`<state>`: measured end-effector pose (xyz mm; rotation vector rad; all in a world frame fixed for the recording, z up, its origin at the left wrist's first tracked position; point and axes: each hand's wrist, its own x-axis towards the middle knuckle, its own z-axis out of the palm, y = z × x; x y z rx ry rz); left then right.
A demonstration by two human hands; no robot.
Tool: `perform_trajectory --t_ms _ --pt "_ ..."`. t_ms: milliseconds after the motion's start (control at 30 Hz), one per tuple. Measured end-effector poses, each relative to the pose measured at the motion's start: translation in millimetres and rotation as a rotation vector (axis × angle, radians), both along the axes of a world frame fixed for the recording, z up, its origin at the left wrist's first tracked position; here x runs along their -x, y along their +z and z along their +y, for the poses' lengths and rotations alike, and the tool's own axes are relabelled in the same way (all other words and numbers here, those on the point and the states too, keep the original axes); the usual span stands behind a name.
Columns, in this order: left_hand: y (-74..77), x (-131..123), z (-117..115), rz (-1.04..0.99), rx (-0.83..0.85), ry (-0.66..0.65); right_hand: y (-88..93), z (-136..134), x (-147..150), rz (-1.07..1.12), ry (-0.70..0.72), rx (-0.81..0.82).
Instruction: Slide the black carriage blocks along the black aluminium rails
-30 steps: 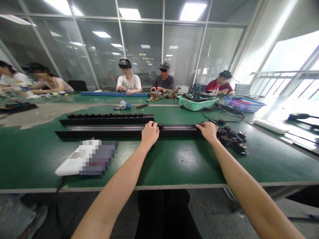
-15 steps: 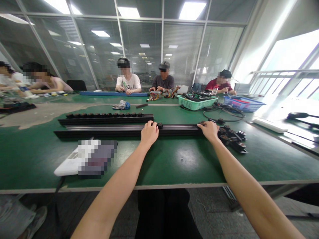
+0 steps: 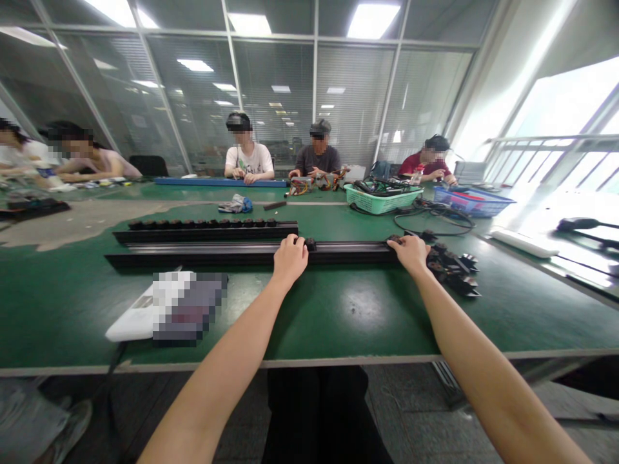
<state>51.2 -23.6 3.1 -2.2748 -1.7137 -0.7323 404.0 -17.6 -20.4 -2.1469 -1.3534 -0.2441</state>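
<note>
A long black rail (image 3: pixel 203 254) lies across the green table (image 3: pixel 338 322) in front of me. My left hand (image 3: pixel 290 258) rests on its middle, fingers curled over the top beside a small black socket piece (image 3: pixel 311 244). My right hand (image 3: pixel 411 252) is closed on the rail's right end, fingers around a black piece there. A second black rail (image 3: pixel 203 231) filled with a row of sockets lies just behind. A pile of loose black socket pieces (image 3: pixel 454 266) sits right of my right hand.
A white device (image 3: pixel 140 316) lies at my near left. Behind are a green basket of cables (image 3: pixel 382 200), a blue basket (image 3: pixel 471 201), a looped black cable (image 3: pixel 435 222) and a white strip (image 3: pixel 520 243). Several people sit working at the table's far side.
My right hand has slid slightly to the right along the rail's end. The left hand and both rails have stayed in place.
</note>
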Motion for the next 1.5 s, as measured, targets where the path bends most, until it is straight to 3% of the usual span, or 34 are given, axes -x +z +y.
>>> perform_trajectory --t_ms 1100,1500 --pt "-0.7 -0.2 1.0 -0.01 0.0 -0.004 -8.1 1.8 -14.2 0.009 -0.072 -0.053" --pt "0.5 -0.4 0.5 -0.008 0.002 -0.009 -8.1 2.0 -20.9 -0.006 -0.104 0.01"
